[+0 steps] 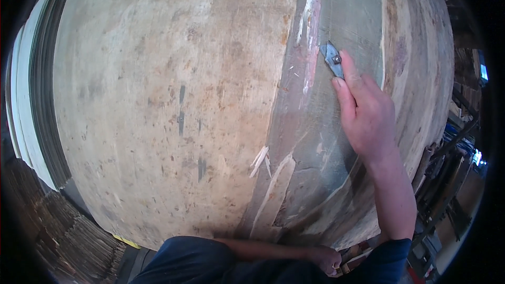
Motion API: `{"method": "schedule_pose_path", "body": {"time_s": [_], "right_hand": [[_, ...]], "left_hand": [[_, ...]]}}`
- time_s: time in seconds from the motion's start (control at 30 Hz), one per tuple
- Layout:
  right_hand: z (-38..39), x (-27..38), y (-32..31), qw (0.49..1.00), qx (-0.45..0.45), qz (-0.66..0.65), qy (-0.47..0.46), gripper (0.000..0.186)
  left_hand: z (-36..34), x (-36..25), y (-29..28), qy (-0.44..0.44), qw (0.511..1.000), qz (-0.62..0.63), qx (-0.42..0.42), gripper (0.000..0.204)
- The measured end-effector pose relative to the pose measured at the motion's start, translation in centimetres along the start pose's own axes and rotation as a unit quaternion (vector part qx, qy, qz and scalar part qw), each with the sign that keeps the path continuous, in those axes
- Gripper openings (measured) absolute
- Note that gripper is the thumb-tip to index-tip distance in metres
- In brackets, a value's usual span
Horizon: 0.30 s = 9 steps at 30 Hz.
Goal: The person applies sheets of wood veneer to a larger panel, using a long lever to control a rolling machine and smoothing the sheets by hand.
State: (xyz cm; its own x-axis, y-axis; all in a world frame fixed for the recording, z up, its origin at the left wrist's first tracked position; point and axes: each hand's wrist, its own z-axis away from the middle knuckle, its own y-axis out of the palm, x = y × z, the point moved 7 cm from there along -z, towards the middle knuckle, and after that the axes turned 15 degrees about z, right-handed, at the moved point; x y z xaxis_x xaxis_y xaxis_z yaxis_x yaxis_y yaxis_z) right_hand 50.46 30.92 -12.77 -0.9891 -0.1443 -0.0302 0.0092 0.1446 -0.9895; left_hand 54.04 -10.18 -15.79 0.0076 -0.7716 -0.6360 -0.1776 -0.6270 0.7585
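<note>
My right hand (371,118) is closed around a short knife (332,59) with a grey-blue pointed blade and a round screw. Its handle is hidden in my palm. The blade's tip is at a grey-green strip (347,16) that crosses a large pale wooden sheet (184,47). Just left of the blade runs a pinkish scraped streak (311,37) with white torn patches. Low down by my body, my left hand (325,259) is curled at the sheet's near edge. Whatever its fingers hold, if anything, I cannot make out.
Torn slivers of veneer (273,192) lie on the strip's near end. At the left stands a stack of thin sheets (44,89), with more brown layered sheets (79,242) below it. Dark racks and clutter (447,194) fill the right side.
</note>
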Motion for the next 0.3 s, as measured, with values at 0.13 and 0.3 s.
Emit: {"method": "schedule_pose_path", "body": {"time_s": [0.13, 0.3], "right_hand": [[0.4, -0.3, -0.2, 1.0, -0.012, -0.019, 0.015, 0.042], [4.2, 1.9, -0.4, 0.994, 0.111, -0.003, -0.023, 0.049]], "left_hand": [[0.2, -1.1, 0.1, -0.011, 0.999, 0.015, 0.039, 0.035], [0.1, 0.4, 0.9, -0.056, 0.998, 0.004, 0.014, 0.036]]}}
